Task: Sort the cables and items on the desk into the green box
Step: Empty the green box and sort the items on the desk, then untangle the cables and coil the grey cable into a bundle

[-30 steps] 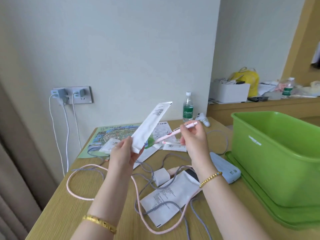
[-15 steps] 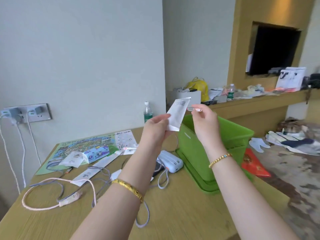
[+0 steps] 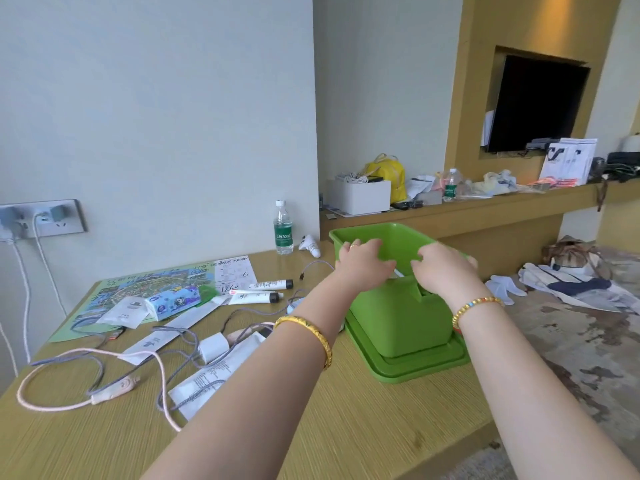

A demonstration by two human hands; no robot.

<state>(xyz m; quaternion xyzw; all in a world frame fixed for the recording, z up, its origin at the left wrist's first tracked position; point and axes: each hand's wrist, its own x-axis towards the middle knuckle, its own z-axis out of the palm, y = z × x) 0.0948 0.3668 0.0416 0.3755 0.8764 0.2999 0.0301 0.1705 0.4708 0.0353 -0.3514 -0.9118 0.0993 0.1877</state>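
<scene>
- Hands over the green box (image 3: 398,306): left hand (image 3: 363,261) and right hand (image 3: 441,270) nearly level, above its near rim at the worktop's right edge.
- A white sliver shows between them; I cannot tell whether my curled fingers grip it.

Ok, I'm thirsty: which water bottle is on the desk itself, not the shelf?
The green-labelled bottle standing against the wall, left of the green box. The other bottle stands on the far shelf amid clutter.

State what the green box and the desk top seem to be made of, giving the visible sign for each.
Green box: probably moulded plastic, one uniform colour, smooth, slightly glossy walls with rounded corners.
Desk top: looks like wood or wood-effect laminate, fine straight grain lines, matte yellowish surface; which of the two cannot be told.
</scene>
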